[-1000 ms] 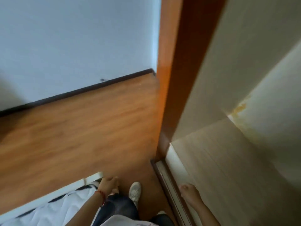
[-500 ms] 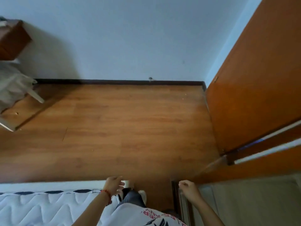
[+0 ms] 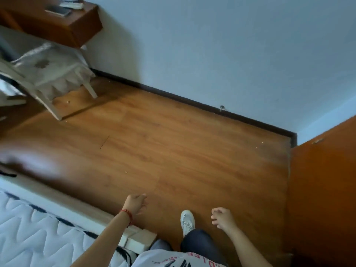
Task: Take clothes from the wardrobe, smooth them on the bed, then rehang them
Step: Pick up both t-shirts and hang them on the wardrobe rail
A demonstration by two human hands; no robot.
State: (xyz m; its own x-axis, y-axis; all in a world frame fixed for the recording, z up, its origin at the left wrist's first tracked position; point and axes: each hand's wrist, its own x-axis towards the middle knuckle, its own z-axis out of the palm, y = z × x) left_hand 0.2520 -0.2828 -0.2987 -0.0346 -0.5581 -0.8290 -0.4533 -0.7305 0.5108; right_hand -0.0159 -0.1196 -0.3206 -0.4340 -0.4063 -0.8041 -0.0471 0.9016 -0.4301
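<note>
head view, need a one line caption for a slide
Both hands, left and right, empty above the wooden floor, between the mattress and the wardrobe.

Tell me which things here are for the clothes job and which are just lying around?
For the job: bed, wardrobe door, left hand and right hand, both empty.

Just around: chair, wooden shelf, phone on it, crumbs.
</note>
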